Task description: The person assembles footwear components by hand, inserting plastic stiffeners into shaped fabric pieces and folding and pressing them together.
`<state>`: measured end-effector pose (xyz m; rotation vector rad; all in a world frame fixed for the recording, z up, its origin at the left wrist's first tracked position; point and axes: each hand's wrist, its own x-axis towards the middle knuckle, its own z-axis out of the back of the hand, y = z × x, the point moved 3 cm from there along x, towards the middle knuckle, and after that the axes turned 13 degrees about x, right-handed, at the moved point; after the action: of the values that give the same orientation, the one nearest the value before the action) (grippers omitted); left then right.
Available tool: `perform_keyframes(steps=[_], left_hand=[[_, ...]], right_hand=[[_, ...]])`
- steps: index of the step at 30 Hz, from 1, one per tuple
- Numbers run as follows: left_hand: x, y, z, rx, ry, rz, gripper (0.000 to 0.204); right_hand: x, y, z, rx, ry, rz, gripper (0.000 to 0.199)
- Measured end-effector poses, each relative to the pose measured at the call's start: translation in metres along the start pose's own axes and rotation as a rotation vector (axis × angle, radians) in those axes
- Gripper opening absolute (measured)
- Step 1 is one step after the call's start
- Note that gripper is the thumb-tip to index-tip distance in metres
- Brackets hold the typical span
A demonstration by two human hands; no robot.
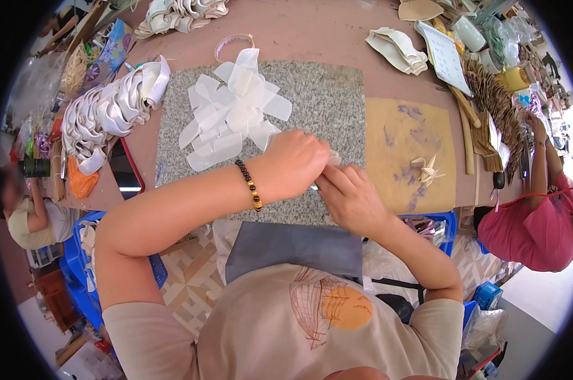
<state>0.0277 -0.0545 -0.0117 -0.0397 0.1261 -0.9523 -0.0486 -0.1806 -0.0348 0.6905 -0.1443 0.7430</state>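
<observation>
Both hands meet over the grey speckled stone slab (312, 95), close in front of me. My left hand (294, 162), with a beaded bracelet (251, 185) on its wrist, is closed, its fingers bent down. Against its fingertips presses my right hand (355, 197), also closed. A bit of a whitish translucent piece (334, 156) peeks out between them; the rest is hidden by the fingers. Just beyond my left hand lies a loose pile of white translucent petal-shaped pieces (236, 107).
Right of the slab, a stained tan sheet (378, 164) bears a pale star-shaped piece (428, 171). Stacked white curved pieces (109, 114) and a red-edged phone (127, 166) lie left. A ring (218, 50) sits beyond the pile. Two people work at the sides.
</observation>
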Motion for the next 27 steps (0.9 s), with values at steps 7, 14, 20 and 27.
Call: perform_keyframes(steps=[7,14,20,27], left_hand=[[0.001,0.004,0.003,-0.058,0.030,-0.008,0.007],[-0.004,-0.001,0.001,0.029,0.068,0.038,0.009],[-0.022,0.008,-0.003,0.081,-0.115,0.091,0.010],[-0.014,0.022,-0.001,-0.036,0.032,0.031,0.009]], right_hand=[[0.001,-0.004,-0.002,-0.008,0.018,0.010,0.034],[0.003,0.000,0.000,-0.040,0.051,0.016,0.038],[0.002,0.000,-0.003,-0.095,0.124,0.038,0.043],[0.008,0.001,-0.004,-0.103,0.138,0.033,0.045]])
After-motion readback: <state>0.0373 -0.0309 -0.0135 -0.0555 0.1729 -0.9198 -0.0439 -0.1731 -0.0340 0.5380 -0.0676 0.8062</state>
